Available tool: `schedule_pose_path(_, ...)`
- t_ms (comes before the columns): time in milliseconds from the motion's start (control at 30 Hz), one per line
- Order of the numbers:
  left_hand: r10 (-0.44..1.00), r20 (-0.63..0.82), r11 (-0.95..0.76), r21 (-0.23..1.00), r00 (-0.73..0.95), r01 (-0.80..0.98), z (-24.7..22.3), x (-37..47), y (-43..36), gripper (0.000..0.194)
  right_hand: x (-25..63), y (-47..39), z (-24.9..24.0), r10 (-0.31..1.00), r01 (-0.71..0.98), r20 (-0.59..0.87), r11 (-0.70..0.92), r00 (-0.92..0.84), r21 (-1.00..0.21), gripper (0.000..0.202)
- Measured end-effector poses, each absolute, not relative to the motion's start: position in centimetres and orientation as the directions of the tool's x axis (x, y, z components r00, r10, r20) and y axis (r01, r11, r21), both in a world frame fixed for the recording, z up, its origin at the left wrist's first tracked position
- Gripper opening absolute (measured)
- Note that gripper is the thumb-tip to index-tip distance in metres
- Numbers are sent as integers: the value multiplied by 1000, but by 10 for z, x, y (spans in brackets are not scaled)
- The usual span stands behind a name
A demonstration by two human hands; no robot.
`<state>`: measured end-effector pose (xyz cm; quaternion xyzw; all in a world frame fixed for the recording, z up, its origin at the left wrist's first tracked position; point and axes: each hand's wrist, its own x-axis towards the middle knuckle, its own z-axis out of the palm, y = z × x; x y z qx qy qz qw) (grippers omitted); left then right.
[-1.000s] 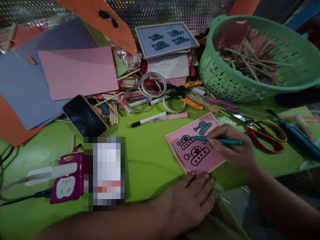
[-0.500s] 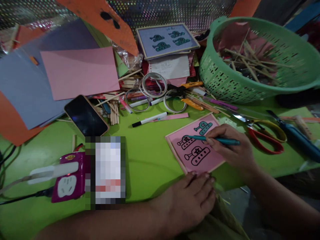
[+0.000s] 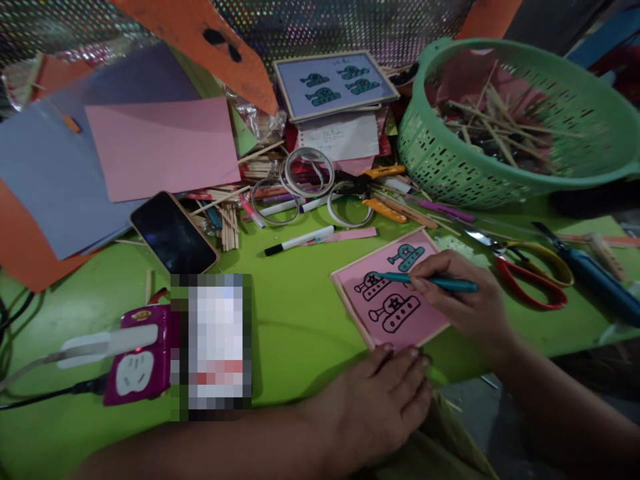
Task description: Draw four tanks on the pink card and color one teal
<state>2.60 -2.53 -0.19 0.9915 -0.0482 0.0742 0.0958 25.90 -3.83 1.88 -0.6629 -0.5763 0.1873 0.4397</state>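
My right hand (image 3: 460,293) pinches a teal marker (image 3: 433,281), its tip on the upper part of a tank-shaped outline at the left of a pink card (image 3: 360,312). Thin wooden strips border the card. Of the black-outlined tanks drawn on it, the top one (image 3: 407,257) is filled in teal, while the lowest one (image 3: 395,312) shows pink inside its lines. At the card's near edge lies my left hand (image 3: 387,393), palm down with fingers stretched out, fingertips touching the border.
Behind the card lie a black-and-white marker (image 3: 300,240), tape rolls (image 3: 307,171) and orange-handled pliers (image 3: 385,208). Red-and-yellow scissors (image 3: 533,283) sit to the right, below a green basket (image 3: 450,173) of sticks. Leftward are a phone (image 3: 173,233), a power strip (image 3: 163,380) and coloured paper (image 3: 165,150).
The marker and my right hand have shifted very slightly, with the tip staying on the same tank outline. My left hand and the card keep their places.
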Motion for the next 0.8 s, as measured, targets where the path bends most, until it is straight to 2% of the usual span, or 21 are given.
schedule_pose_path(300,-124,90,-971,194,988,-140,0,27,-24,44,258,-38,20,927,607,271,61,260,-792,11)
schedule_pose_path(433,-97,136,-976,181,986,-121,1,26,-23,43,259,-39,20,915,630,308,81,260,-772,11)
schedule_pose_path(800,-53,205,-980,179,977,-91,-8,24,-28,41,257,-37,21,920,595,260,36,295,-803,9)
